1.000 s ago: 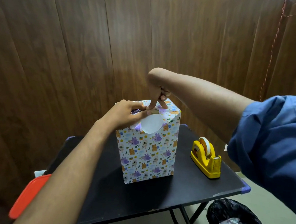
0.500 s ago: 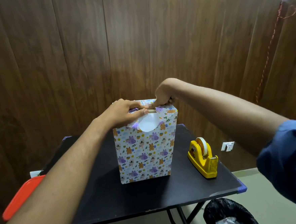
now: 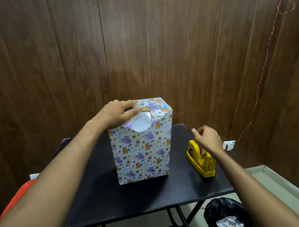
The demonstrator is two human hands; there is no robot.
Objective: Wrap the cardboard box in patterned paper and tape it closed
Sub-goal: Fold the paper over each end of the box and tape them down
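tape roll in the dispenser (image 3: 201,158) hidden behind right hand (image 3: 208,139), red tray (image 3: 16,199) mostly hidden

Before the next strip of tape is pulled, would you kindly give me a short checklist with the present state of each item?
1. Left hand presses the folded paper flap on top of the tall box wrapped in animal-patterned paper: ok.
2. Top fully closed: not ok; a brown cardboard edge shows and a white underside of the flap hangs over the front.
3. Box stands upright on the black folding table: ok.
4. Right hand is over the yellow plastic tape dispenser: ok.
5. Tape end gripped between the fingers: cannot tell.
6. Tape left on the roll: cannot tell, the hand hides it.
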